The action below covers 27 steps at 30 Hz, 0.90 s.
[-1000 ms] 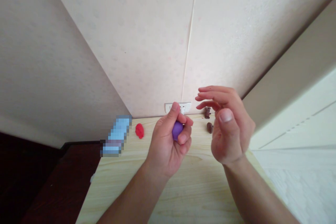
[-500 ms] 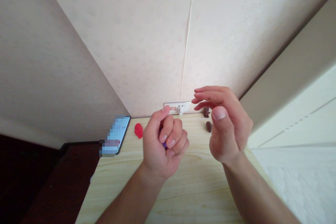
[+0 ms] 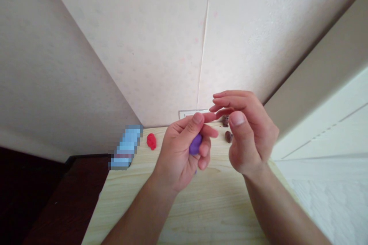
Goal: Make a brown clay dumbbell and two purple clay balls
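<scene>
Over the pale wooden table (image 3: 218, 206), my left hand (image 3: 184, 145) is curled around a soft-looking purple lump (image 3: 196, 144), perhaps modelling clay. Its thumb and index finger press near the top while the lower fingers cup the lump. My right hand (image 3: 250, 134) is held up to the right, fingers curved and thumb apart, with nothing in it. Its fingertips come close to the left index fingertip; whether they touch I cannot tell. Behind the hands lie a red lump (image 3: 151, 141), a small brown figure (image 3: 225, 121) and a brown lump (image 3: 228, 136), the last two partly hidden by my right hand.
A phone (image 3: 126, 147), blurred out, lies at the table's left back edge. A wall socket (image 3: 184, 114) sits just behind the table, half covered by my hand. A white quilted surface (image 3: 324, 199) is at the right, a dark surface (image 3: 66, 203) at the left.
My left hand has loosened from a closed fist, its fingers extending to the right, and the purple lump shows far more. The right hand has hardly moved.
</scene>
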Tool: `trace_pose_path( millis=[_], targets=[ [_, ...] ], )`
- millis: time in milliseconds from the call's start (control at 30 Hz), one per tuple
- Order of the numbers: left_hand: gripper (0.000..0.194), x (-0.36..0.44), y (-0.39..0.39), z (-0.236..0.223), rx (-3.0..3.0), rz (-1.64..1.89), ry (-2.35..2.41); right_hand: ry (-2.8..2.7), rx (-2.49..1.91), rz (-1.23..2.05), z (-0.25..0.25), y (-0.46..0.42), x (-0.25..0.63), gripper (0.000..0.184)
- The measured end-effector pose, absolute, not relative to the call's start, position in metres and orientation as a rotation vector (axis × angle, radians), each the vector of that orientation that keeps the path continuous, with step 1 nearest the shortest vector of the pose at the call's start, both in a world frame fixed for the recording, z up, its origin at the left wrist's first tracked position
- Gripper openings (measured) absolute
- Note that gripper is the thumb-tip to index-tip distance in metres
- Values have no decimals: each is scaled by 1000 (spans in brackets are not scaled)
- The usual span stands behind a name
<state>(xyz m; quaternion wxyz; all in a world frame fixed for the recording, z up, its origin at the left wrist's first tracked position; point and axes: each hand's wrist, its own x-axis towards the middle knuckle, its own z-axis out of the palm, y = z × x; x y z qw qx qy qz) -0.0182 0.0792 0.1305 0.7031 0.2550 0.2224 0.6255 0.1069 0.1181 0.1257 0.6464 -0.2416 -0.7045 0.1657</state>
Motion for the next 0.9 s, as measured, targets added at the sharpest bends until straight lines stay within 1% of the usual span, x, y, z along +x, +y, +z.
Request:
trace_pose_path(
  millis=[133, 167, 300, 367, 433, 533, 767, 833, 900],
  targets=[
    [17, -20, 76, 135, 533, 1411, 526, -1601, -554, 367, 128, 113, 107, 26],
    [20, -21, 75, 137, 519, 1411, 532, -1597, -550, 364, 128, 112, 107, 27],
    [55, -26, 70, 143, 448, 1394, 533, -1590, -535, 357, 129, 109, 107, 27],
    [64, -29, 67, 146, 464, 1361, 515, -1591, -516, 361, 129, 109, 108, 27],
    [68, -31, 64, 149, 504, 1337, 504, -1594, -504, 371, 128, 109, 109, 28],
    [68, -29, 59, 152, 564, 1356, 520, -1617, -540, 396, 128, 108, 109, 29],
    [58, -24, 57, 155, 528, 1393, 530, -1641, -526, 389, 130, 103, 109, 32],
    [51, -28, 62, 155, 476, 1410, 520, -1633, -535, 400, 130, 104, 110, 32],
    [37, -34, 68, 154, 442, 1455, 515, -1622, -551, 422, 130, 106, 111, 31]
  ],
)
